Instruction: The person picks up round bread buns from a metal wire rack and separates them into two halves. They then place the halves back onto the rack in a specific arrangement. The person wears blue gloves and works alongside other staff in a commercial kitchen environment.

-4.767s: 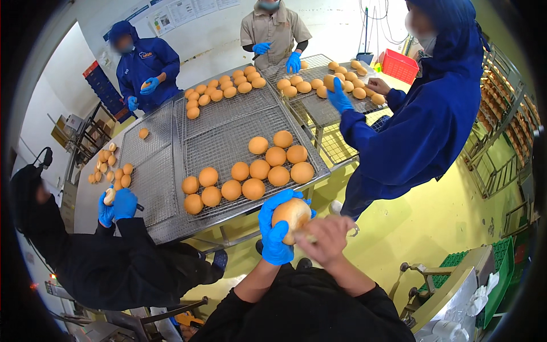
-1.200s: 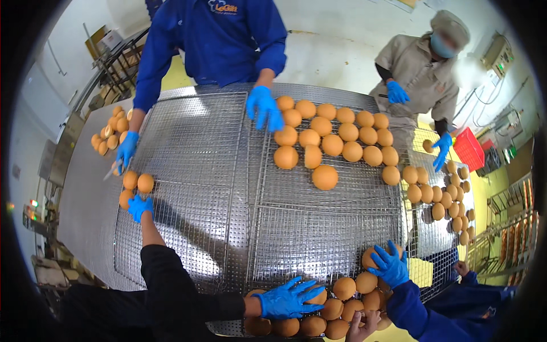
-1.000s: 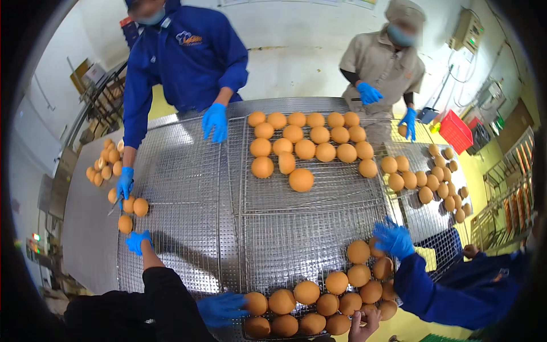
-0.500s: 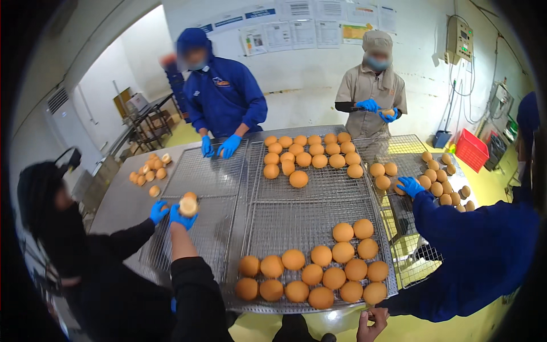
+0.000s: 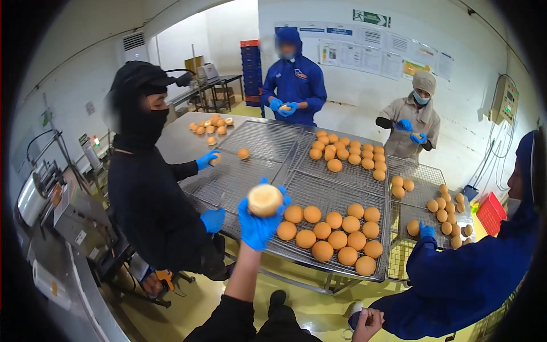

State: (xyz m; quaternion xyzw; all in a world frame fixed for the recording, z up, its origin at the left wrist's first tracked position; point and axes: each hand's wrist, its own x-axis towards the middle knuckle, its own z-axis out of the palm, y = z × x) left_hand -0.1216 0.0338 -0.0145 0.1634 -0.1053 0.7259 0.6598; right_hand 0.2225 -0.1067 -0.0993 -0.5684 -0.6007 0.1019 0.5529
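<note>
My left hand (image 5: 257, 227), in a blue glove, is raised over the near edge of the table. It is closed around a round bun (image 5: 265, 200), whose pale, flat side shows between the fingers and whose rim is golden brown. Low in the picture, my bare right hand (image 5: 369, 325) hangs beside a co-worker's blue sleeve with its fingers curled in. What those fingers hold, if anything, cannot be made out. Just beyond my left hand, rows of brown buns (image 5: 322, 230) sit on a wire rack (image 5: 307, 194) on the metal table.
On the left a co-worker in black (image 5: 154, 188) holds a bun over another rack (image 5: 256, 139). Two more people work across the table; one in blue (image 5: 456, 279) is on the right beside loose buns (image 5: 450, 219). Machines (image 5: 85, 211) line the left wall; a red crate (image 5: 491, 214) stands right.
The view has swung left and tilted. My left hand has lifted its bun from above the left rack toward me. A single bun now lies on that rack. My right hand stays low.
</note>
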